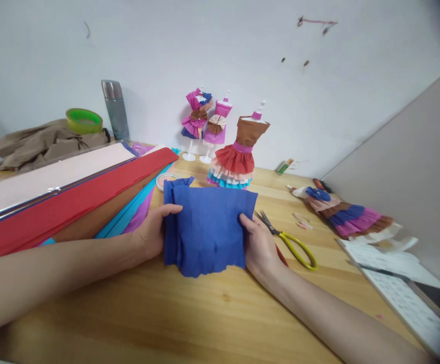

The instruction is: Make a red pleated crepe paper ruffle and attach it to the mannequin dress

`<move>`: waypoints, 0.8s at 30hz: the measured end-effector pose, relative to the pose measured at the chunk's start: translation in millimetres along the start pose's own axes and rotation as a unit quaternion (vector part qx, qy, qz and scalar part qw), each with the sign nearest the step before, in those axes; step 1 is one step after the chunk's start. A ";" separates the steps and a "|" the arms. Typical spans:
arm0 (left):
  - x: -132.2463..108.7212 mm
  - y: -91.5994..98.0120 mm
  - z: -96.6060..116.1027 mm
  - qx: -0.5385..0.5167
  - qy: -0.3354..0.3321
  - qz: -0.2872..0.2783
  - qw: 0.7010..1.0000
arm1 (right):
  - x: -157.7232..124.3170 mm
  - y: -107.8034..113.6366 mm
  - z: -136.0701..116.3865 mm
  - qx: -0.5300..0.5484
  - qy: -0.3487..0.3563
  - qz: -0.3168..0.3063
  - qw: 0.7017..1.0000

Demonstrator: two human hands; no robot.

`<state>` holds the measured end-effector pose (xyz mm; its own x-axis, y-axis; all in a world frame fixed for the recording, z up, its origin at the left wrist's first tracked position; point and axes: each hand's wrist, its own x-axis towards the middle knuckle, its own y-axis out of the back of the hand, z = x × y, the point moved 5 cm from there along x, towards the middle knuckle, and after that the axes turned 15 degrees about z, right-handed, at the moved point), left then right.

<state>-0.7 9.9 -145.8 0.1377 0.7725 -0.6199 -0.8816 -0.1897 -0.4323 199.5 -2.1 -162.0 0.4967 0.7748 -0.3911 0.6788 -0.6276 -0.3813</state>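
Note:
A piece of blue crepe paper (212, 227), layered and folded over at its left side, is held up above the table between my two hands. My left hand (155, 227) pinches the left part, its thumb lying on the front and the other fingers hidden behind. On the right edge, my right hand (260, 242) grips the paper with the thumb in front. The paper's lower edge is wavy. Just beyond my right hand lie scissors with yellow handles (299, 250), their blades partly behind the hand.
Small mannequins in paper dresses (243, 156) stand by the wall. Crepe paper sheets (79, 207), a flask (116, 111) and a green tape roll (84, 121) on brown cloth (49, 144) are at left. Another paper dress (352, 217) and a white board (394, 283) lie at right.

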 end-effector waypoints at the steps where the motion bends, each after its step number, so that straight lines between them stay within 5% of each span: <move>1: 0.3 0.6 -0.1 0.005 0.001 0.011 1.000 | 2.9 0.9 -1.4 0.002 0.005 0.010 1.000; 5: 0.3 0.1 0.7 0.022 -0.028 0.022 0.999 | 7.7 0.9 -3.4 0.002 0.013 0.005 1.000; 14: 1.4 -2.2 3.6 0.011 -0.142 -0.016 0.990 | -18.8 -9.5 4.0 -0.048 0.016 -0.142 0.989; 24: -2.8 -3.5 -0.3 0.030 -0.017 -0.007 0.999 | -14.2 -5.3 5.3 -0.064 -0.030 -0.087 0.994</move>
<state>2.1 8.2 -142.8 0.1348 0.7954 -0.5909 -0.9057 -0.1429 -0.3990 186.0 -10.2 -158.9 0.3344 0.8625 -0.3798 0.8168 -0.4663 -0.3398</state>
